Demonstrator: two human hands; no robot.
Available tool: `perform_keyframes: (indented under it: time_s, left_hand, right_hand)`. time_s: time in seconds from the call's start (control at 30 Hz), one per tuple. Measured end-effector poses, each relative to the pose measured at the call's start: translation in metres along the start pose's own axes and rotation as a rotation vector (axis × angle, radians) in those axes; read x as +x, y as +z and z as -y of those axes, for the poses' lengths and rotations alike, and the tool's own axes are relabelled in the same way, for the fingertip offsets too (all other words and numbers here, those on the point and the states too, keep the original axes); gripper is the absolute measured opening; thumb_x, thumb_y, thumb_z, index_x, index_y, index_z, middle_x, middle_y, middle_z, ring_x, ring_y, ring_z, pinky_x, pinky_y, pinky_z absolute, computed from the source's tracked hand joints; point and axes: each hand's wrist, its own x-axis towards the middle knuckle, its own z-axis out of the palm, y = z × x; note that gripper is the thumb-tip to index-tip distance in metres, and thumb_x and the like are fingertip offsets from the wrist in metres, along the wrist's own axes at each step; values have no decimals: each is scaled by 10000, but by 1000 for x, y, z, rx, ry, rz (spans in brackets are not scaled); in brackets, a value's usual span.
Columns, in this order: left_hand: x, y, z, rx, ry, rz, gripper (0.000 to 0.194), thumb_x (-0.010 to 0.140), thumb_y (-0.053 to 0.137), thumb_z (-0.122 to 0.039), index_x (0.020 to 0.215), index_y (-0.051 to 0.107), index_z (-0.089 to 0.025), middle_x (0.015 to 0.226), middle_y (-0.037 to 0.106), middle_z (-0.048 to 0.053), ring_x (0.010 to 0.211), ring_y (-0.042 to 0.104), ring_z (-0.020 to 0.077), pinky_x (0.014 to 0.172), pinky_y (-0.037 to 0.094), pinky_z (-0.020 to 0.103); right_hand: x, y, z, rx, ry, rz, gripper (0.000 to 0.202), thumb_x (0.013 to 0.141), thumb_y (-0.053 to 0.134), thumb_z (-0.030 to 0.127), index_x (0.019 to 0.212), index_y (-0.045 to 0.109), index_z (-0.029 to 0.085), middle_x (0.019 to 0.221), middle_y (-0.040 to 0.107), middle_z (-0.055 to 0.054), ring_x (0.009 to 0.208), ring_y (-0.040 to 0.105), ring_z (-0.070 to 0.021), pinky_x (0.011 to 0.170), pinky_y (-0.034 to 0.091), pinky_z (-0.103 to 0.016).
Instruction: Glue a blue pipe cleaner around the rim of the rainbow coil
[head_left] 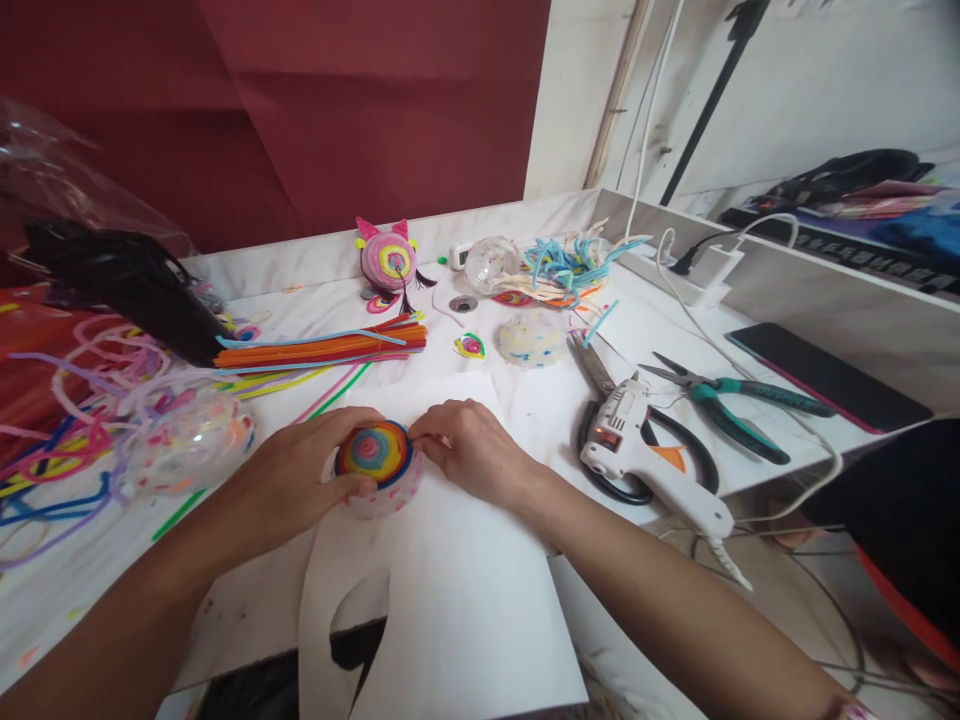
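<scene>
A clear plastic half-ball [386, 500] with coloured specks sits over the white paper [480, 600]. Coiled pipe cleaners [375, 453] cover its top in rings of pink, teal, yellow, orange, red and dark blue. My left hand [300, 475] is closed round the left side of the half-ball, thumb in front and fingers behind. At the right edge, my right hand [472, 450] pinches what looks like the end of the dark blue outer pipe cleaner; the fingertips partly hide it.
A hot glue gun [626, 425] lies on scissors [596, 365], beside pliers [712, 390] and a phone [817, 370]. A pipe-cleaner bundle [322, 345], another half-ball [191, 445] and a finished pink ball figure [388, 262] stand farther back. A cut paper edge overhangs the table front.
</scene>
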Motion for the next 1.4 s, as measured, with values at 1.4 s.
perform_keyframes:
  time_s: [1.4]
  left_hand:
    - [-11,1,-11,108,-222,-57,565,780,633,-574,1256,703,-279,1339,807,107,1194,788,432,1060,622,580]
  right_hand:
    - [30,12,-50,342,-306,57,432,980,673,-4,1318,838,208,1298,864,-112,1158,826,-241,1023,642,-372]
